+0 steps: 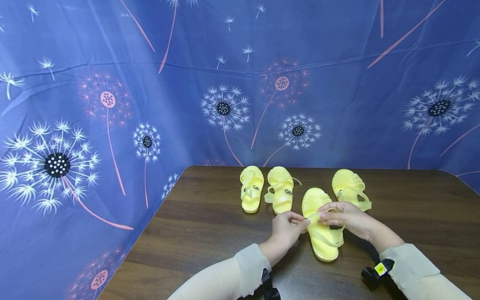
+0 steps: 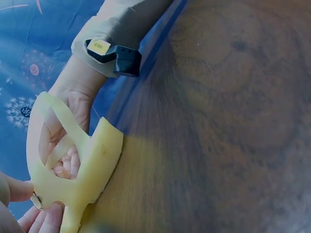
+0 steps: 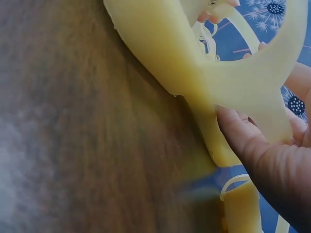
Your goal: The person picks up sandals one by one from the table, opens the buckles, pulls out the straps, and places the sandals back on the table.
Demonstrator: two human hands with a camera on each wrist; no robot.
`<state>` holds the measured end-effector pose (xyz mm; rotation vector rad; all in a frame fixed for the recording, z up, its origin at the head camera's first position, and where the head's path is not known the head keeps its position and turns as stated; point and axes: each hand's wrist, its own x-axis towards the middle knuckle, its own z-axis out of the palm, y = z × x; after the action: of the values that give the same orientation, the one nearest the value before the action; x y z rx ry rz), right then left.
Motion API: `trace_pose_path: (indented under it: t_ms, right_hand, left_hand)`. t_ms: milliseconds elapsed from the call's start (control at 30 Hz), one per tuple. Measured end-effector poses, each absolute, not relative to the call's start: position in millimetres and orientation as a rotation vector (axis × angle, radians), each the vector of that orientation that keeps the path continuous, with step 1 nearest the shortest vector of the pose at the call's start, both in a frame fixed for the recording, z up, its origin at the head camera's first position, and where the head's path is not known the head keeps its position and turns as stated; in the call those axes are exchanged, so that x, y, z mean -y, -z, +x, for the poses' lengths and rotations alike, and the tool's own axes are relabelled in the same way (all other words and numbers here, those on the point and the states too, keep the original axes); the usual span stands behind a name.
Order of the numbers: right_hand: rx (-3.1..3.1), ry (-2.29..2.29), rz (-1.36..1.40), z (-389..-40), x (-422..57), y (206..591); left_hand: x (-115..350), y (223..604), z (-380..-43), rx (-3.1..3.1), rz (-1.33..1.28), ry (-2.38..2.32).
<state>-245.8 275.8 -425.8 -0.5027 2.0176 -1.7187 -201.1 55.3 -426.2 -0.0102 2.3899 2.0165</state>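
Note:
A yellow sandal (image 1: 324,251) stands on the table with its toe pointing away from me. My left hand (image 1: 286,231) is at its left side, thumb and fingers pinching the strap end by a small metal buckle (image 2: 37,198). From the right, my right hand (image 1: 352,218) reaches over the sandal and holds its strap near the front. In the right wrist view the right thumb (image 3: 238,131) lies against the sandal's side, with the other fingers behind the strap. The right fingertips are partly hidden by the straps in the left wrist view.
Behind and to the right stands another yellow sandal (image 1: 348,183). Two smaller-looking yellow sandals, one far left (image 1: 251,189) and one beside it (image 1: 281,187), stand near the back edge. The brown wooden table (image 1: 195,216) meets a blue dandelion-print cloth (image 1: 180,104).

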Motion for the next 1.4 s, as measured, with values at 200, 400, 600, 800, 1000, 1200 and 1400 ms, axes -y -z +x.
trace_pose_path:
  t_ms: [200,400,600,800,1000,1200,1400]
  right_hand:
    - [-2.021,1.72,-0.536,-242,-279,425]
    - [-2.041,1.716,-0.549,-241,-282,425]
    - [-2.11,1.694,-0.521,-237,-283,423]
    - [-2.142,1.676,-0.506,-231,-287,421]
    - [-2.144,1.705,-0.513,-228,-294,421]
    - [-2.096,1.782,-0.518,-226,-302,422]
    - [-2.028,1.809,-0.579,-225,-303,421]
  left_hand:
    - [-55,426,-198,-2.355,0.002,-2.047]
    - [-53,425,-197,-2.346,0.019,-2.059]
    - [-54,427,-197,-2.33,0.003,-2.06]
    - [-55,429,-197,-2.326,-0.005,-2.066]
    - [-55,429,-197,-2.329,-0.013,-2.072]
    - [-54,428,-196,-2.32,0.008,-2.078]
    - [-54,426,-196,-2.24,0.002,-2.103]
